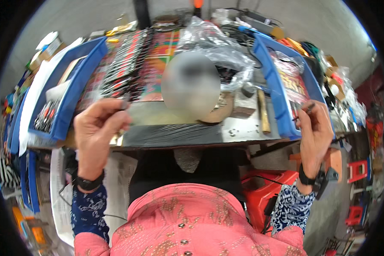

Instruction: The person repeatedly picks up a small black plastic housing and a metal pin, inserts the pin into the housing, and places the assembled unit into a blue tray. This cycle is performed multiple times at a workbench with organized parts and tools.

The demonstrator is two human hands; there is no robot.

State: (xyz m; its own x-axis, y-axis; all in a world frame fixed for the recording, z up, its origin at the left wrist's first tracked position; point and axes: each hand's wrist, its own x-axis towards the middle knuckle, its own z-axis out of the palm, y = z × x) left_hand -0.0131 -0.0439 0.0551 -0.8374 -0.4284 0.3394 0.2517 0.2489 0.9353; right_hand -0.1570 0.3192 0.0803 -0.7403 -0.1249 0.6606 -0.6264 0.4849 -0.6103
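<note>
My left hand [99, 136] is raised over the near left edge of the workbench, thumb and fingertips pinched on a small dark grey piece [124, 102]. Just beyond it lies a long row of slim shiny items [128, 59] with red and black parts. On the other side, my right hand [316, 136] hovers at the near end of the right blue bin [286, 115]. Its fingers are closed on a small dark piece [310, 108], too small to name. Inside that bin are plastic-wrapped packets [292, 79].
A blue bin [68, 113] on the left holds more red-and-black items. A wooden-handled tool [263, 113] lies beside a metal block [244, 104]. Clear plastic bags [209, 38] sit at the back. A blurred round patch hides the bench's middle. Below right stands a red plastic stool [269, 187].
</note>
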